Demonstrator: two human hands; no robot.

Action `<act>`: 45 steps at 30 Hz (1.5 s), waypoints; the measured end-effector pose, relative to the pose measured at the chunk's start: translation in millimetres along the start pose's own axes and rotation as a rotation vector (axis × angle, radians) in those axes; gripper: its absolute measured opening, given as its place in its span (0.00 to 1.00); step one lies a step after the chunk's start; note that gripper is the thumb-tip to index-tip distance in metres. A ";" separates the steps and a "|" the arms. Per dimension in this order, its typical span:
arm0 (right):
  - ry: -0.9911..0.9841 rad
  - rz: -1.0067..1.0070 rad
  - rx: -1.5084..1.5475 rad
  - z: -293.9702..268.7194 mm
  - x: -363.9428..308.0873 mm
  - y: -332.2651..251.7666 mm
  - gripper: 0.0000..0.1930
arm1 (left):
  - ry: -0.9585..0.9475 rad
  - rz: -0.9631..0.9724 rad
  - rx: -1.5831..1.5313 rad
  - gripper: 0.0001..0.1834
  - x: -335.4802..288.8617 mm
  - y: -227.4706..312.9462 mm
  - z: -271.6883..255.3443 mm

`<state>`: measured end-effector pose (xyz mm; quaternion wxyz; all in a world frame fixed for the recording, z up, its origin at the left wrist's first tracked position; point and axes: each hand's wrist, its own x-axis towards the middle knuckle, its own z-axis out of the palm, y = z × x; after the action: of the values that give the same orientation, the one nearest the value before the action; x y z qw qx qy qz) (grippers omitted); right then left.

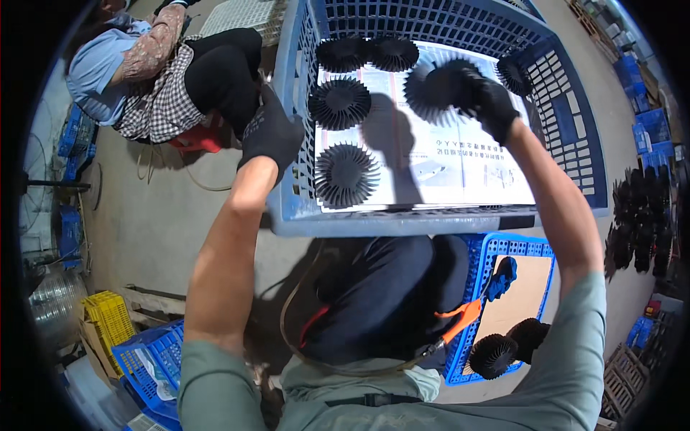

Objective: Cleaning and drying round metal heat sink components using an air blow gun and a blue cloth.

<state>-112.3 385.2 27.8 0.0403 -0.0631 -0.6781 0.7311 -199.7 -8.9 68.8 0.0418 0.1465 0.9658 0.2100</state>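
Note:
My right hand, in a black glove, grips a round black finned heat sink above the paper inside a large blue crate. The held piece is smeared by motion. My left hand, also black-gloved, is closed at the crate's left rim; what its fingers hold, if anything, is hidden. More heat sinks sit in the crate: one at the near left, another behind it, a pair along the far side and one at the far right. Printed sheets line the bottom.
Below the crate, a blue pallet-like tray carries cardboard, a dark blue cloth and heat sinks. An orange-handled tool lies near my leg. A co-worker sits at left. Finned parts stand on the floor at right.

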 end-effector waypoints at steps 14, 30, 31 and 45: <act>-0.015 0.347 -0.009 4.3 87.2 113.0 0.15 | 0.082 0.042 0.039 0.41 -7.5 1.8 1.0; -0.026 0.516 -0.587 27.6 106.0 132.1 0.25 | 0.182 0.137 -0.034 0.39 -11.3 -7.8 8.8; -0.020 0.515 -0.586 24.9 105.6 131.2 0.25 | 0.181 0.144 -0.035 0.39 -10.2 -5.9 8.1; -0.439 -0.412 -1.191 138.0 5.9 91.2 0.27 | 0.103 0.037 -0.001 0.38 -9.0 6.9 2.2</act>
<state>-136.0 242.8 -53.3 -0.0017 0.2064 -0.9567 0.2051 -189.0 -4.8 69.8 -0.0119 0.1534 0.9636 0.2185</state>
